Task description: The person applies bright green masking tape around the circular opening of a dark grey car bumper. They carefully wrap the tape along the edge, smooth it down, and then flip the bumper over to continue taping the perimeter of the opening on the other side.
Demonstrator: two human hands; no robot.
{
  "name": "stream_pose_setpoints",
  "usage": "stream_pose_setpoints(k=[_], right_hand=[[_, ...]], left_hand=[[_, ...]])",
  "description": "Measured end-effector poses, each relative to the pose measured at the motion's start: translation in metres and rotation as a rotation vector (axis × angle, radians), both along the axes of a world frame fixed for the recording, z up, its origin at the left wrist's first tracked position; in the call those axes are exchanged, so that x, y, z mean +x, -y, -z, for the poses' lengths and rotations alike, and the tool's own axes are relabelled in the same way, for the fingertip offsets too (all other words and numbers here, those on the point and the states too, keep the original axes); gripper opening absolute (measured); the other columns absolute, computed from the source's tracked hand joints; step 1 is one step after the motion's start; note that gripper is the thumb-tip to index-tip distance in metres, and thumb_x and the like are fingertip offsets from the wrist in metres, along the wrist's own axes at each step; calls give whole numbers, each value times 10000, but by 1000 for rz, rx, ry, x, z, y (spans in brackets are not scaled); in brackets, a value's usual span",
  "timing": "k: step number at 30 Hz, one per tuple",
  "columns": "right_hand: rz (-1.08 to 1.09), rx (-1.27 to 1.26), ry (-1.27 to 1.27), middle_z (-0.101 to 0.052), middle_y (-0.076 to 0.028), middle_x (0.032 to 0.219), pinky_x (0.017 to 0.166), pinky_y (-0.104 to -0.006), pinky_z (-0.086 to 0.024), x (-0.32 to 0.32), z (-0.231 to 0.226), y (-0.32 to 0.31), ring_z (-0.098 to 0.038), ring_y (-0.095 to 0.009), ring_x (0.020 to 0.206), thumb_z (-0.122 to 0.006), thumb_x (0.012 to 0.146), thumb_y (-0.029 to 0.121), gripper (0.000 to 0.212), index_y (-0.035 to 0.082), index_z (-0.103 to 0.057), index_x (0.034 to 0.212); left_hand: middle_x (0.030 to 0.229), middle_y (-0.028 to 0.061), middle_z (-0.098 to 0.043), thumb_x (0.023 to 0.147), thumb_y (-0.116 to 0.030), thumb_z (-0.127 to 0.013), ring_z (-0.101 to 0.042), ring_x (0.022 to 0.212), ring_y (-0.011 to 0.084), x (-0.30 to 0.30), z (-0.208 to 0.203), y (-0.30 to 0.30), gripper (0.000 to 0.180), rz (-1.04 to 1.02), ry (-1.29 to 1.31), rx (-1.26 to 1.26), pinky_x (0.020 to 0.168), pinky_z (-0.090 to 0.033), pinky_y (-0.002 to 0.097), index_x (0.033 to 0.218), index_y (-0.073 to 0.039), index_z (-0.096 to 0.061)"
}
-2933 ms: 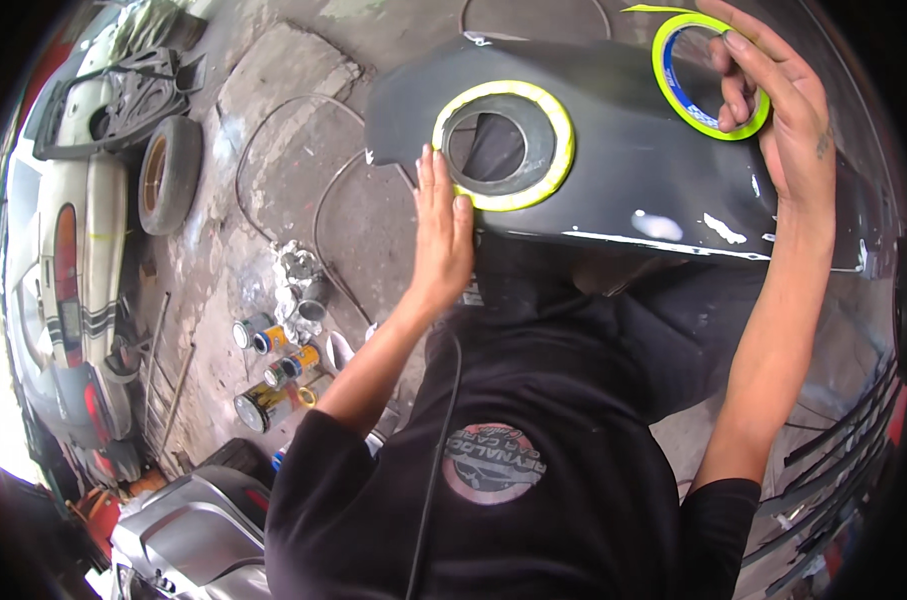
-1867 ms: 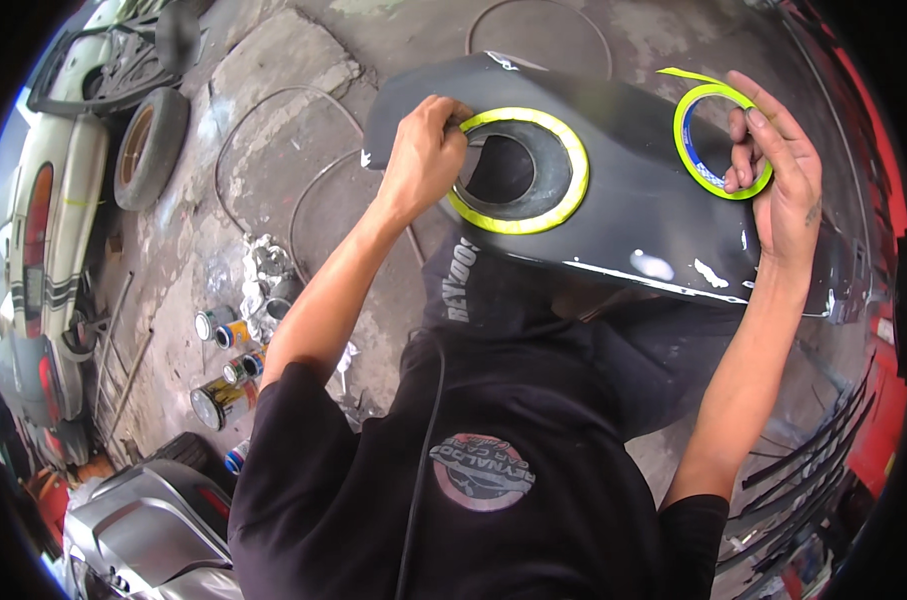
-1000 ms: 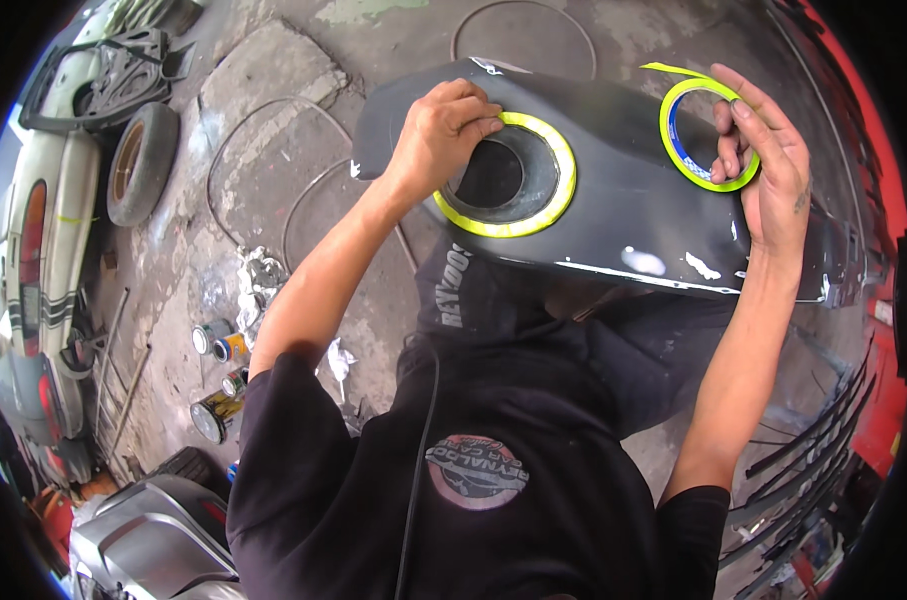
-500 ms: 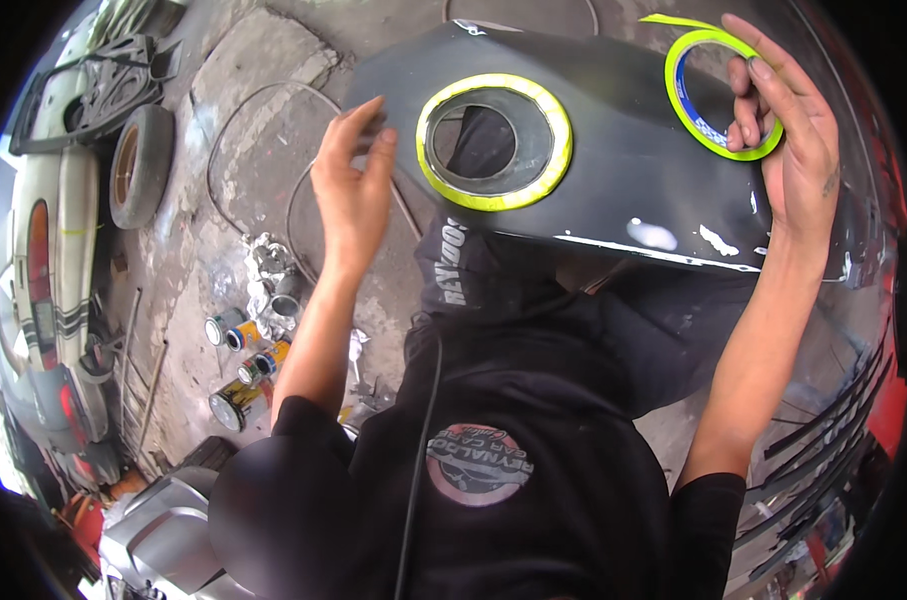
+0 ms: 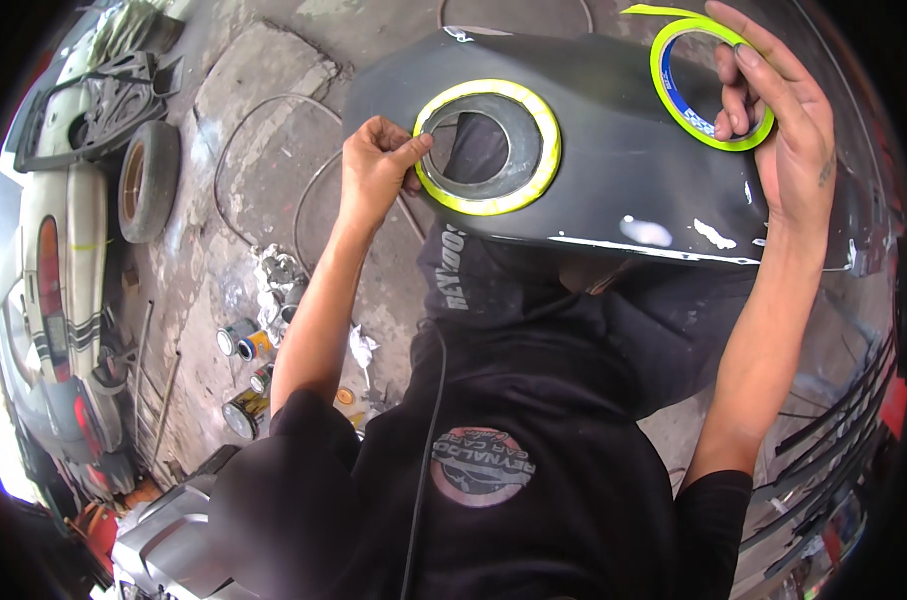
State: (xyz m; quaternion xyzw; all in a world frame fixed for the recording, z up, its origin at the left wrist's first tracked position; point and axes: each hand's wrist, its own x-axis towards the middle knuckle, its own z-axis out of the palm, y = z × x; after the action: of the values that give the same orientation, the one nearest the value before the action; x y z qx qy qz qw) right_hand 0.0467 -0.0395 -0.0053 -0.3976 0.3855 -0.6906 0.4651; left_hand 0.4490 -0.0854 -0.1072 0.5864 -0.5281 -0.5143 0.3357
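A dark grey, curved body panel (image 5: 623,130) lies across my lap, with chipped white patches along its near edge. Bright yellow-green masking tape (image 5: 548,150) rings the oval opening on its left part. At the left rim of that ring, my left hand (image 5: 375,170) is closed in a pinch, thumb on the tape's edge; its other fingertips are partly hidden. Raised over the panel's right end, my right hand (image 5: 798,125) holds a roll of tape (image 5: 738,144) of the same colour with a blue core. Some fingers pass through the core, and a loose tail sticks out leftward.
Several paint cans (image 5: 243,412) and crumpled white paper (image 5: 276,275) sit on the concrete floor to my left. A hose (image 5: 218,170) curls nearby. Farther left are a wheel (image 5: 150,180) and car parts (image 5: 73,240). Dark slats (image 5: 823,440) stand at the right.
My left hand has moved right from beside the panel to the tape ring's left edge, its fingers closing into a pinch. My right hand and the roll have shifted slightly left.
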Motion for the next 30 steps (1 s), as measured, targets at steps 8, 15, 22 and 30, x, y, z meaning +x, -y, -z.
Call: stream_pose_setpoints(k=[8, 15, 22, 30], right_hand=[[-145, -97, -276, -584, -102, 1020, 600, -245, -513, 18, -26, -29, -533, -72, 656, -507, 1106, 190, 541, -111, -510, 1555], [-251, -93, -149, -681, -150, 976, 618, -300, -609, 73, -9, -42, -584, -98, 660, -621, 1050, 106, 478, -127, -595, 1466], [-297, -11, -187, -731, -161, 1043, 686, -277, -613, 125, -3, -88, -675, -122, 754, -677, 981, 46, 473, -95, -644, 1431], [-373, -66, -455, -738, -137, 1020, 688, -267, -554, 161, 26, -98, -671, -134, 748, -679, 963, -28, 434, -47, -696, 1396]], left_hand=[[950, 5, -687, 931, -133, -889, -622, 777, 53, -11, 18, -45, 447, -84, -3, -151, 648, -509, 231, 1263, 44, -647], [1172, 19, -636, 874, -205, -945, -595, 834, 78, -2, 17, -67, 847, 11, 78, -189, 758, -538, 270, 1582, 17, -537], [855, 6, -685, 1047, -212, -774, -617, 714, 85, -3, 4, -87, 427, -153, -125, -174, 660, -499, 255, 1393, 20, -681], [1023, 124, -763, 1116, -290, -666, -686, 747, 169, 2, -21, -102, 387, -12, -881, 216, 664, -558, 305, 1290, 55, -696]])
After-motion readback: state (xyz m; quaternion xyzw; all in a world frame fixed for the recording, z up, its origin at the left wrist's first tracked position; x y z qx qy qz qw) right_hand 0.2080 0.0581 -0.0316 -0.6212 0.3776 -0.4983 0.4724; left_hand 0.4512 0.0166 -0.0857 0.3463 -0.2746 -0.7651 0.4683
